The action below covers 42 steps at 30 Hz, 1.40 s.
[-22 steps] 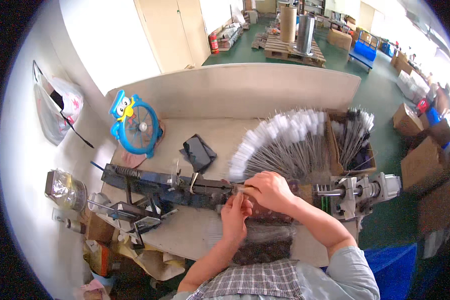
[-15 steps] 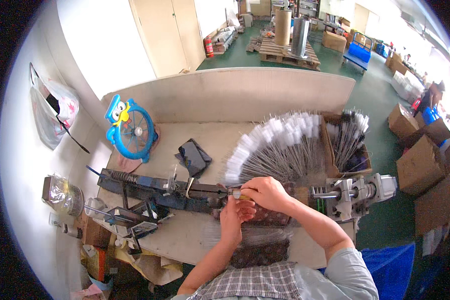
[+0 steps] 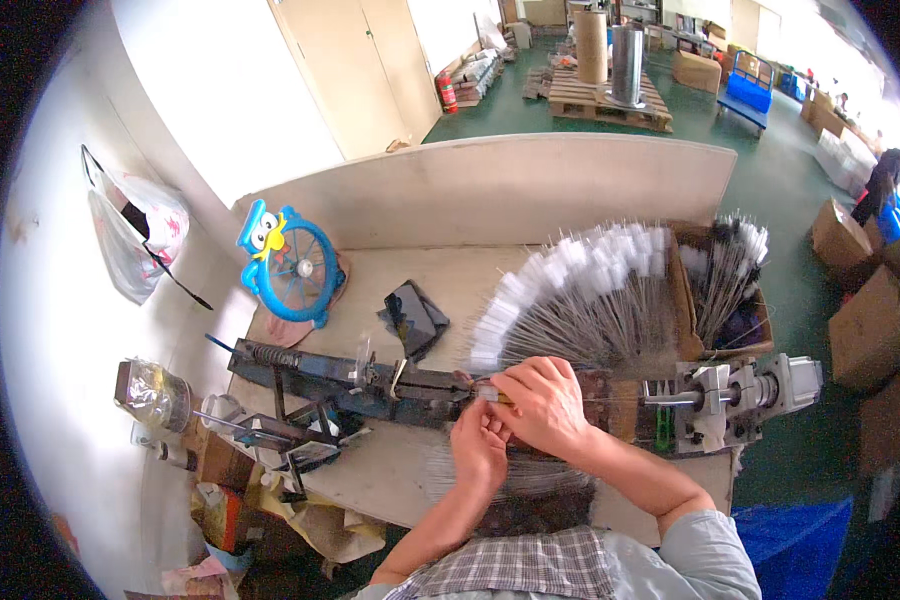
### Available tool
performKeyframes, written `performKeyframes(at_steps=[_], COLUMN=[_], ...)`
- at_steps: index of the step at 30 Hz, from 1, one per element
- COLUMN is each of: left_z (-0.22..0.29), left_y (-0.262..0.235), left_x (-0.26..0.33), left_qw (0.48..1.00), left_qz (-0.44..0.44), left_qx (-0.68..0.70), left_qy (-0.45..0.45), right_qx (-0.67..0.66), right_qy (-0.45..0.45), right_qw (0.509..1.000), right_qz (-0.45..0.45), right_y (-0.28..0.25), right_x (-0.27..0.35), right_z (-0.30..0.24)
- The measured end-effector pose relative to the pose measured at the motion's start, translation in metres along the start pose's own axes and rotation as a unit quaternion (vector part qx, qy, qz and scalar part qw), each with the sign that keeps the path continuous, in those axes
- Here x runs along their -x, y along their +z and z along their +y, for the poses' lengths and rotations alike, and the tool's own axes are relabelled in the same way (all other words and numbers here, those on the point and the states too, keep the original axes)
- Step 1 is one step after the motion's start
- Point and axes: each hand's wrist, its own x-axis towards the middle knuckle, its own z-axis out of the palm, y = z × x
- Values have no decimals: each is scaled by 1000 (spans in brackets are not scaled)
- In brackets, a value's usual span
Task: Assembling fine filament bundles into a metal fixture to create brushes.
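My right hand [image 3: 545, 405] is closed, its fingers pinched round a small white and yellowish piece [image 3: 489, 394] at the end of a long dark bench fixture [image 3: 425, 384]. Just below, my left hand [image 3: 480, 443] has its fingers curled in near the same piece. What lies inside its grip is hidden. Behind my hands a wide fan of thin wire brushes [image 3: 570, 270] with white bristle heads lies on the table. More thin wires [image 3: 550, 480] rest in front of me, close to my lap.
A motor unit with a shaft [image 3: 740, 395] is at the table's right end. Behind it stands a cardboard box [image 3: 682, 290] of dark and white brushes. A blue duck-shaped fan [image 3: 295, 270], a dark folded pouch [image 3: 413, 318] and a low partition [image 3: 490, 190] are farther back. Metal brackets [image 3: 285, 435] jut out at left.
The whole view has shifted, so things appear farther right. My left hand's fingers have curled in closer to the small piece, while my right hand stays at the fixture's end.
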Motion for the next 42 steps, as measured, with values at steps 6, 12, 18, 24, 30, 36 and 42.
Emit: performKeyframes(at_steps=[6,12,18,24,30,36,42], left_z=[-2,4,-2,4,-2,7,4], left_y=[-3,15,-11,8,-11,8,3], left_x=[0,7,-3,7,-5,4,4], left_qw=[999,999,998,999,998,997,997], left_qz=[12,22,-34,-25,-24,-10,-52], left_qx=[-16,-27,-29,16,52,76,62], left_qy=[46,33,36,20,0,-19,4], right_qx=[4,3,-10,-16,-28,-44,-25], right_qy=[-47,-57,-43,-34,-32,-30,-17], right_qw=[999,998,999,998,997,996,998], right_qz=[-3,-14,-20,-52,-71,-66,-54], right_y=[-2,-17,-18,-12,-14,-13,-11], right_x=[2,5,3,3,-3,-4,1], right_z=[0,7,-2,-2,-4,-3,-2])
